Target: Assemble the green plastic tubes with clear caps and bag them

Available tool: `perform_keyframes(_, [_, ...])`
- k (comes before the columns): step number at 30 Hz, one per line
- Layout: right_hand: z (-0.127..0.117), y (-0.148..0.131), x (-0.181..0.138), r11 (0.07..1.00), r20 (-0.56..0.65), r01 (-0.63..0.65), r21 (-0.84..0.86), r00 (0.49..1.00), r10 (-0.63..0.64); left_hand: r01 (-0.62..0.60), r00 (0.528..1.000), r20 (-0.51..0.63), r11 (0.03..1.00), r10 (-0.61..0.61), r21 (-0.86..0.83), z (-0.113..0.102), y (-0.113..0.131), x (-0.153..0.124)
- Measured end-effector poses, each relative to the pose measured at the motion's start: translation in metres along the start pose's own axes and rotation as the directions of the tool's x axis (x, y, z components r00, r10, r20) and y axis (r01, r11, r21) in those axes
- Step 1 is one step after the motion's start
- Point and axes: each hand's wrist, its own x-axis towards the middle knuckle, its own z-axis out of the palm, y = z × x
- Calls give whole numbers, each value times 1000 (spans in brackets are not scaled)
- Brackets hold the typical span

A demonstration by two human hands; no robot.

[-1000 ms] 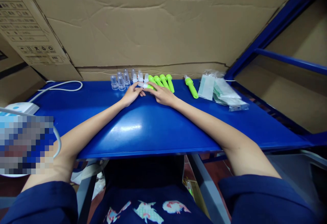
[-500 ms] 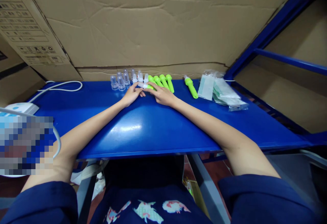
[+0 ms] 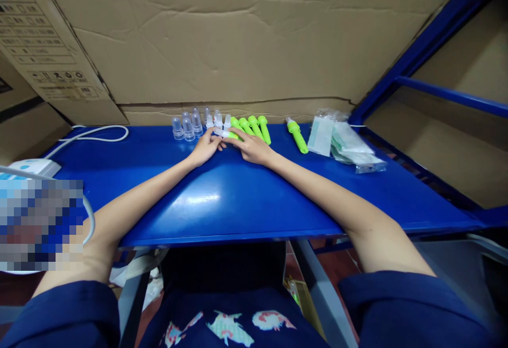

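My left hand (image 3: 204,148) and my right hand (image 3: 253,150) meet at the far side of the blue table (image 3: 222,200). Between their fingertips lies a small green pen-shaped piece with a white tip (image 3: 227,134). The left fingers pinch its white end and the right fingers hold its green body. Just behind stand several clear caps (image 3: 186,124) in a cluster. To their right lies a row of green pen-shaped pieces (image 3: 254,126), side by side.
One more green piece (image 3: 297,135) lies apart to the right, next to a pile of clear plastic packets (image 3: 343,140). A white device (image 3: 32,167) with a white cable (image 3: 95,134) sits at the left. Cardboard (image 3: 238,41) walls the back; a blue frame (image 3: 436,91) rises on the right.
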Motion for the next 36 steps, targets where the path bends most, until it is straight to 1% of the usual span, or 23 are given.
perform_keyframes(2, [-2,-1,0,1000,10,-5,-10,1000,5,-29,999,-35,999,31,41,-1,-3,1])
perform_keyframes(4, [-4,-3,1,1000,26,-16,-20,1000,17,-93,987,-117,987,108,132,-3,-7,1])
perform_keyframes(6, [-5,-4,1,999,37,-25,-26,999,26,-186,943,-217,942,251,277,-6,-9,0])
perform_keyframes(7, [-5,-4,1,999,36,-25,-27,999,26,-239,908,-246,902,338,359,-8,-9,-1])
perform_keyframes(8, [-6,-4,1,999,33,-22,-27,999,23,-291,870,-249,852,425,436,-9,-7,-2])
perform_keyframes(9, [-6,-4,2,1000,29,-17,-26,999,18,-340,836,-226,795,500,503,-12,-3,-3])
perform_keyframes(10, [-5,-4,2,1000,24,-11,-24,1000,12,-384,813,-172,734,556,559,-14,3,-4])
perform_keyframes(11, [-5,-4,2,1000,21,-4,-22,1000,4,-421,796,-105,671,596,610,-17,10,-5])
perform_keyframes(13, [-5,-4,3,1000,20,7,-18,1000,-7,-453,779,10,553,626,700,-22,29,-7])
perform_keyframes(15, [-5,-4,3,1000,22,9,-16,1000,-8,-446,784,96,450,614,774,-29,49,-11])
perform_keyframes(17, [-6,-5,3,1000,28,0,-16,1000,0,-422,814,174,359,554,832,-38,65,-21])
perform_keyframes(19, [-8,-6,3,1000,32,-12,-16,999,12,-412,847,257,267,465,871,-51,74,-37])
perform_keyframes(21, [-8,-7,3,1000,34,-19,-13,999,20,-363,886,264,216,381,906,-69,73,-57])
perform_keyframes(25, [-5,-8,4,1000,18,-17,0,1000,17,-263,954,225,196,196,945,-122,54,-108])
perform_keyframes(27, [-3,-7,5,1000,5,-7,10,1000,7,-158,987,152,152,51,976,-148,45,-137])
perform_keyframes(29, [-1,-6,6,1000,-5,3,20,1000,-3,14,999,-8,131,-49,991,-166,40,-168])
perform_keyframes(30, [-1,-6,6,1000,-7,5,23,1000,-5,119,991,-111,115,-70,986,-171,40,-183])
perform_keyframes(31, [-1,-6,6,1000,-5,6,25,1000,-6,216,976,-212,88,-58,972,-173,40,-197])
perform_keyframes(32, [-1,-6,7,1000,-2,4,27,1000,-4,321,947,-320,72,-31,944,-174,40,-211])
perform_keyframes(33, [-1,-6,7,1000,2,1,30,1000,-1,400,916,-401,78,4,913,-174,40,-223])
perform_keyframes(34, [-2,-6,7,999,5,-4,34,1000,4,449,891,-454,113,21,886,-175,39,-234])
perform_keyframes(35, [-2,-6,7,999,7,-9,38,1000,9,486,865,-500,172,44,857,-176,38,-242])
perform_keyframes(36, [-2,-6,7,999,9,-13,42,1000,13,474,861,-503,233,78,849,-179,35,-248])
